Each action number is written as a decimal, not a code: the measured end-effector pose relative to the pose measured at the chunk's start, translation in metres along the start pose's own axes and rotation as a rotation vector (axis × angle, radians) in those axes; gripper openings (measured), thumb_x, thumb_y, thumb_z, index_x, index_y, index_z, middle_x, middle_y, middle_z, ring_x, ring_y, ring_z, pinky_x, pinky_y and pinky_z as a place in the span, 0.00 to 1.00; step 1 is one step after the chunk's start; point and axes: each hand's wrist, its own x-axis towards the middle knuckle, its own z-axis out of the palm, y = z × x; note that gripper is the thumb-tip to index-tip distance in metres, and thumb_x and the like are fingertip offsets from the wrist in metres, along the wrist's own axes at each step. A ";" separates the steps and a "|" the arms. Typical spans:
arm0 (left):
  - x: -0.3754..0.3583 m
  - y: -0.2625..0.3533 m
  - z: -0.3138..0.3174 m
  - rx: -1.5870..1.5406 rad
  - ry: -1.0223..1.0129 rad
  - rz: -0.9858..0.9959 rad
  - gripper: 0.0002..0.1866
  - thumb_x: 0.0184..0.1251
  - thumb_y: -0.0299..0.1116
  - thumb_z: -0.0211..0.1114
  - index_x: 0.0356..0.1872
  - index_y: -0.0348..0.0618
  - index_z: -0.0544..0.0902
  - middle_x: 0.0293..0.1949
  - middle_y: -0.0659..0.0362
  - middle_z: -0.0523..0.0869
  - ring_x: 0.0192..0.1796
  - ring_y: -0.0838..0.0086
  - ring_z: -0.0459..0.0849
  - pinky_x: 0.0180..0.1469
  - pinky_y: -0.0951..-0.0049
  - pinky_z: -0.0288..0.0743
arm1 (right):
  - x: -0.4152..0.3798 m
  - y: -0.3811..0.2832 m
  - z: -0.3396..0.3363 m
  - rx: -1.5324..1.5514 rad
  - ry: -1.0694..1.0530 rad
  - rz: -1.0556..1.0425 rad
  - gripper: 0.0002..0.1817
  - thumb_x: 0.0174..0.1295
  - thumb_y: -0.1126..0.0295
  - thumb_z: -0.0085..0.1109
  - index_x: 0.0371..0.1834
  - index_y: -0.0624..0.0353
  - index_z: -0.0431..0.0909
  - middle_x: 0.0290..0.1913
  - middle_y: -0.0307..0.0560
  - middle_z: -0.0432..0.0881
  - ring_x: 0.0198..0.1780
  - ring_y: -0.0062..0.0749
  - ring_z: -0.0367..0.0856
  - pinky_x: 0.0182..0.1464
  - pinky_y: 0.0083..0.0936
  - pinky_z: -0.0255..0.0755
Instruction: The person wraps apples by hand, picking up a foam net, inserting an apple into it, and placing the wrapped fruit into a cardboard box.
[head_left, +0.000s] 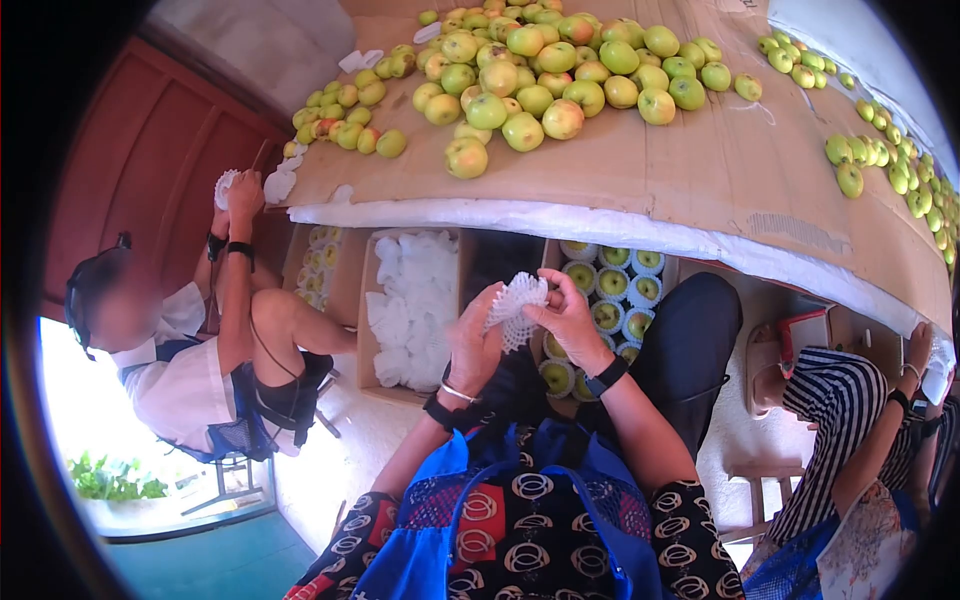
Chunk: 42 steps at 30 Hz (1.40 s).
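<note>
A white foam fruit net [519, 308] is held up between my two hands, over my lap. My right hand [570, 318] pinches its right edge between thumb and fingers. Curled against the net's left side are the fingers of my left hand [474, 345], slightly blurred. No apple shows inside the net. Below my hands to the right, a box of apples [607, 317] in foam nets sits partly under the table. On the left, another box [368, 345] is filled with loose white foam nets [412, 300].
Ahead, a cardboard-covered table [400, 185] carries a large pile of green-yellow apples [540, 75], with more apples [890, 160] at right. A seated person [190, 370] at left holds a foam net [226, 188]. Another person in stripes [835, 430] sits at right near a wooden stool [765, 472].
</note>
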 end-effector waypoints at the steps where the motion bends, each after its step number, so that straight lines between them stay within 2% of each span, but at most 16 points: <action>1: 0.001 0.005 0.000 -0.002 -0.003 0.060 0.21 0.53 0.17 0.54 0.50 0.40 0.77 0.50 0.49 0.80 0.46 0.62 0.82 0.49 0.68 0.74 | 0.001 0.001 -0.001 -0.103 0.052 -0.006 0.32 0.56 0.74 0.64 0.61 0.59 0.57 0.42 0.45 0.78 0.42 0.23 0.77 0.41 0.21 0.74; 5: 0.000 0.014 -0.003 -0.100 -0.138 0.041 0.20 0.56 0.18 0.53 0.52 0.39 0.76 0.56 0.49 0.76 0.44 0.67 0.83 0.39 0.74 0.77 | -0.002 0.006 -0.003 -0.162 0.211 -0.001 0.28 0.57 0.76 0.60 0.59 0.60 0.60 0.38 0.44 0.79 0.38 0.22 0.77 0.37 0.20 0.73; 7: -0.002 0.015 -0.006 -0.348 -0.437 -0.294 0.21 0.60 0.21 0.53 0.56 0.38 0.72 0.58 0.51 0.75 0.42 0.73 0.83 0.36 0.79 0.77 | 0.001 0.010 -0.008 -0.296 0.146 -0.087 0.21 0.58 0.78 0.55 0.56 0.61 0.66 0.38 0.44 0.79 0.37 0.20 0.77 0.37 0.19 0.73; 8: -0.002 0.015 -0.005 -0.347 -0.437 -0.293 0.21 0.60 0.21 0.53 0.56 0.38 0.72 0.58 0.51 0.75 0.42 0.73 0.83 0.36 0.79 0.77 | 0.001 0.013 -0.010 -0.295 0.146 -0.088 0.21 0.58 0.78 0.55 0.56 0.61 0.66 0.38 0.44 0.79 0.37 0.20 0.77 0.37 0.19 0.73; 10: -0.003 0.014 -0.004 -0.839 -0.378 -0.383 0.23 0.64 0.27 0.53 0.62 0.39 0.66 0.61 0.52 0.72 0.41 0.73 0.83 0.31 0.80 0.76 | 0.001 0.011 -0.008 -0.253 -0.002 -0.038 0.16 0.59 0.78 0.51 0.52 0.62 0.71 0.39 0.43 0.79 0.36 0.18 0.77 0.38 0.17 0.72; 14: 0.005 0.011 -0.012 -0.950 -0.258 -0.451 0.27 0.68 0.39 0.52 0.66 0.44 0.60 0.63 0.54 0.69 0.36 0.72 0.83 0.28 0.82 0.75 | 0.002 0.016 -0.010 -0.180 -0.062 0.033 0.15 0.60 0.79 0.48 0.51 0.62 0.73 0.40 0.41 0.79 0.38 0.17 0.77 0.41 0.17 0.72; 17: 0.009 -0.016 -0.023 -1.045 -0.091 -0.498 0.28 0.67 0.43 0.54 0.65 0.46 0.60 0.61 0.55 0.69 0.45 0.70 0.81 0.36 0.77 0.77 | 0.004 0.011 -0.013 0.165 -0.023 0.020 0.14 0.61 0.78 0.49 0.51 0.61 0.72 0.41 0.40 0.79 0.41 0.18 0.78 0.44 0.17 0.72; 20: 0.010 -0.025 -0.022 -0.708 0.113 -0.560 0.29 0.66 0.46 0.56 0.65 0.49 0.61 0.60 0.55 0.69 0.55 0.68 0.75 0.45 0.69 0.76 | 0.003 0.001 -0.010 0.383 -0.145 0.039 0.13 0.62 0.77 0.51 0.50 0.60 0.72 0.43 0.40 0.78 0.44 0.21 0.78 0.47 0.18 0.73; 22: 0.006 -0.014 -0.021 -0.888 -0.243 -0.612 0.30 0.66 0.47 0.56 0.66 0.53 0.59 0.60 0.56 0.69 0.60 0.67 0.70 0.52 0.62 0.74 | 0.002 0.000 -0.006 0.265 -0.246 0.037 0.12 0.62 0.75 0.54 0.49 0.59 0.71 0.45 0.40 0.78 0.47 0.23 0.78 0.49 0.20 0.73; 23: 0.004 -0.006 -0.018 -1.164 -0.284 -0.654 0.32 0.63 0.41 0.61 0.67 0.51 0.58 0.58 0.56 0.71 0.57 0.67 0.73 0.54 0.63 0.73 | 0.000 -0.001 -0.005 0.349 -0.237 0.091 0.13 0.60 0.76 0.54 0.49 0.59 0.71 0.45 0.40 0.78 0.47 0.23 0.77 0.50 0.20 0.73; 24: 0.002 -0.003 -0.011 -1.166 -0.281 -0.655 0.32 0.63 0.41 0.61 0.67 0.51 0.58 0.58 0.56 0.71 0.57 0.67 0.73 0.54 0.63 0.73 | -0.002 -0.003 -0.005 0.346 -0.237 0.094 0.13 0.60 0.76 0.54 0.49 0.59 0.71 0.45 0.40 0.78 0.47 0.23 0.77 0.50 0.20 0.73; 27: 0.004 -0.001 0.003 -1.053 -0.185 -0.504 0.42 0.52 0.23 0.69 0.68 0.47 0.55 0.50 0.57 0.75 0.52 0.71 0.77 0.54 0.68 0.73 | -0.002 -0.006 -0.004 0.348 -0.239 0.058 0.14 0.60 0.77 0.55 0.49 0.60 0.72 0.45 0.41 0.78 0.46 0.22 0.77 0.50 0.21 0.72; 29: 0.004 0.003 0.004 -0.989 -0.113 -0.445 0.42 0.52 0.22 0.68 0.68 0.47 0.54 0.50 0.56 0.75 0.52 0.72 0.77 0.55 0.69 0.73 | -0.004 -0.006 -0.005 0.102 -0.141 -0.056 0.13 0.60 0.78 0.52 0.48 0.61 0.72 0.45 0.41 0.78 0.46 0.22 0.77 0.51 0.21 0.72; 33: 0.007 0.001 0.003 -0.871 0.049 -0.363 0.41 0.53 0.20 0.67 0.67 0.45 0.55 0.50 0.55 0.75 0.51 0.71 0.77 0.54 0.69 0.73 | 0.001 0.002 -0.006 0.097 0.025 -0.091 0.13 0.60 0.81 0.47 0.48 0.64 0.72 0.45 0.43 0.79 0.45 0.22 0.77 0.50 0.19 0.71; 39: 0.014 0.002 -0.004 -0.823 0.201 -0.277 0.43 0.51 0.15 0.65 0.67 0.46 0.52 0.56 0.51 0.70 0.53 0.69 0.76 0.52 0.71 0.74 | 0.005 0.014 -0.016 -0.108 0.035 0.047 0.16 0.59 0.83 0.46 0.50 0.64 0.71 0.47 0.45 0.78 0.49 0.24 0.76 0.52 0.20 0.70; 42: 0.016 0.006 -0.009 -0.676 0.177 -0.203 0.45 0.50 0.11 0.61 0.68 0.47 0.49 0.59 0.49 0.67 0.54 0.69 0.75 0.51 0.72 0.75 | 0.005 0.019 -0.014 -0.231 0.046 -0.030 0.18 0.58 0.82 0.51 0.53 0.64 0.70 0.51 0.47 0.76 0.53 0.27 0.75 0.55 0.21 0.68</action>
